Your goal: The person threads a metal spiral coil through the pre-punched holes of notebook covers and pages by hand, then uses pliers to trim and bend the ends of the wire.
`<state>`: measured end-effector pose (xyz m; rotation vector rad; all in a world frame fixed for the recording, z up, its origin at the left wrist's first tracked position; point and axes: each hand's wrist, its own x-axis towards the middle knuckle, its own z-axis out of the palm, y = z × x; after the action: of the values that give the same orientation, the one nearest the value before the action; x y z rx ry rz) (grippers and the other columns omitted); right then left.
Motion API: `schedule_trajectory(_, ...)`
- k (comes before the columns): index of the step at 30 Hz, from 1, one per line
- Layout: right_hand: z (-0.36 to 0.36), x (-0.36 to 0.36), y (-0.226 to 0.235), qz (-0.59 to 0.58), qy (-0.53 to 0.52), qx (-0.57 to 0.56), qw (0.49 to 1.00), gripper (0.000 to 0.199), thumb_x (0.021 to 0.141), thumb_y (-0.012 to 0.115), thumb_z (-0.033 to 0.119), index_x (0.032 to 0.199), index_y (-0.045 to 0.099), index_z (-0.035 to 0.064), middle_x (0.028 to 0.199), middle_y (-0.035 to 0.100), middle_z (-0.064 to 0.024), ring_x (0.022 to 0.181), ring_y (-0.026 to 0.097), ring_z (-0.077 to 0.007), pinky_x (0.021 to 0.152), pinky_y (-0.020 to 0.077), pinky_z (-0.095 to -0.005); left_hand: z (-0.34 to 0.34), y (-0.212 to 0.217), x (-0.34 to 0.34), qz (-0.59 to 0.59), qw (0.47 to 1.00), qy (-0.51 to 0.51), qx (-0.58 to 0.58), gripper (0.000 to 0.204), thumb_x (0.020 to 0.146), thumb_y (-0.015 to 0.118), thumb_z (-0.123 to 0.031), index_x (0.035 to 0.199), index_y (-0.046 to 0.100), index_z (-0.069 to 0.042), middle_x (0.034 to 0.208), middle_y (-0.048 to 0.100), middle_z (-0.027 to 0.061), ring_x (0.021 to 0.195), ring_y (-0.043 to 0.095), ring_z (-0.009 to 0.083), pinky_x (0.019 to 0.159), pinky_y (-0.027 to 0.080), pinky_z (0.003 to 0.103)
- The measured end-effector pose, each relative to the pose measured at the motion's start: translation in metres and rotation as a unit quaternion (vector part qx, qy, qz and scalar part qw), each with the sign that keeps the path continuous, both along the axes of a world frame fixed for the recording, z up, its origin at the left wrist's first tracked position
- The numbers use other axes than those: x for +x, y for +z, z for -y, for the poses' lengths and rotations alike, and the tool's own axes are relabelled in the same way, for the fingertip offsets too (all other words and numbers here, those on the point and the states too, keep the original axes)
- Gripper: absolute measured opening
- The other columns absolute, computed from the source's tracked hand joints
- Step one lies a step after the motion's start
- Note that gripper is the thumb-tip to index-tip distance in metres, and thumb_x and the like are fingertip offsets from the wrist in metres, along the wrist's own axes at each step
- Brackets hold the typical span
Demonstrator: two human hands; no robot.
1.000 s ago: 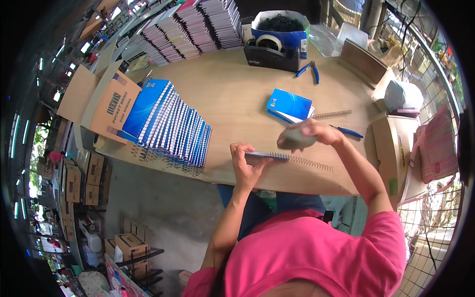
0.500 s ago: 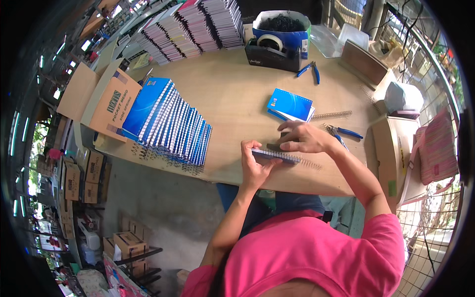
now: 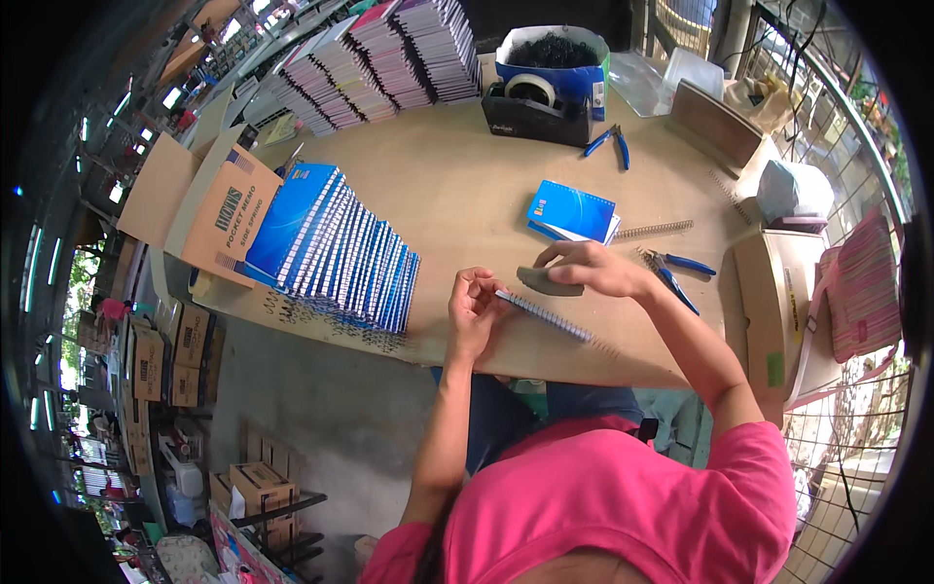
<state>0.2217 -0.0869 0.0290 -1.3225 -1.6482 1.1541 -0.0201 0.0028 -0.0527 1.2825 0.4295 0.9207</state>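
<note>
My left hand (image 3: pixel 473 307) is closed at the left end of a small spiral notebook (image 3: pixel 545 315), which stands on edge with its coil side up. A length of spring wire (image 3: pixel 605 347) sticks out past the notebook's right end. My right hand (image 3: pixel 592 270) grips a dark grey, slightly curved flat block (image 3: pixel 548 282) just above and beyond the coil, apart from it. Behind my right hand lie a couple of blue pocket notebooks (image 3: pixel 572 209), the top one with its cover facing up.
Stacked blue notebooks (image 3: pixel 336 248) and an open carton (image 3: pixel 222 209) occupy the left side. Blue-handled cutters (image 3: pixel 673 273) and a loose spring (image 3: pixel 657 230) lie right; more cutters (image 3: pixel 610 144) rest farther back. A tape dispenser (image 3: pixel 535 112) stands before a wire-filled box (image 3: pixel 555 49).
My left hand has slid leftward to the notebook's end, its thumb leaving the near side. My right hand has moved the grey block left and up off the coil. The notebook has tilted slightly.
</note>
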Motion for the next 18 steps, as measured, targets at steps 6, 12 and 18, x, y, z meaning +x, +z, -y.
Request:
schedule_trajectory(6, -0.006, 0.001, -0.016, 0.086, -0.004, 0.073, 0.994, 0.046, 0.100, 0.056, 0.037, 0.109, 0.072, -0.0048, 0.109, 0.070, -0.0180, 0.096, 0.066, -0.0273, 0.087, 0.0511, -0.0372, 0.001, -0.003, 0.005, 0.002, 1.000, 0.002, 0.000, 0.054, 0.084, 0.075, 0.006, 0.127, 0.045, -0.008, 0.102, 0.066, 0.0060, 0.096, 0.064, 0.0129, 0.087, 0.053, 0.027)
schedule_trajectory(12, -0.002, -0.001, -0.020, 0.104, -0.014, 0.056, 0.993, 0.052, 0.099, 0.058, 0.046, 0.118, 0.071, 0.0001, 0.128, 0.064, -0.0215, 0.117, 0.061, -0.0344, 0.099, 0.0484, -0.0414, 0.007, 0.002, 0.010, 0.015, 0.999, 0.000, -0.035, 0.057, 0.084, 0.077, 0.004, 0.128, 0.044, -0.009, 0.104, 0.066, 0.0071, 0.095, 0.063, 0.0130, 0.087, 0.054, 0.028)
schedule_trajectory(18, 0.078, 0.052, 0.004, 0.238, -0.337, 0.104, 0.905, 0.045, 0.092, 0.071, 0.028, 0.134, 0.064, 0.0131, 0.143, 0.052, -0.0154, 0.132, 0.050, -0.0378, 0.110, 0.0403, -0.0463, 0.007, 0.008, -0.014, 0.048, 0.995, 0.024, -0.088, 0.064, 0.085, 0.072, 0.008, 0.137, 0.041, -0.011, 0.109, 0.064, 0.0102, 0.092, 0.062, 0.0124, 0.084, 0.056, 0.027)
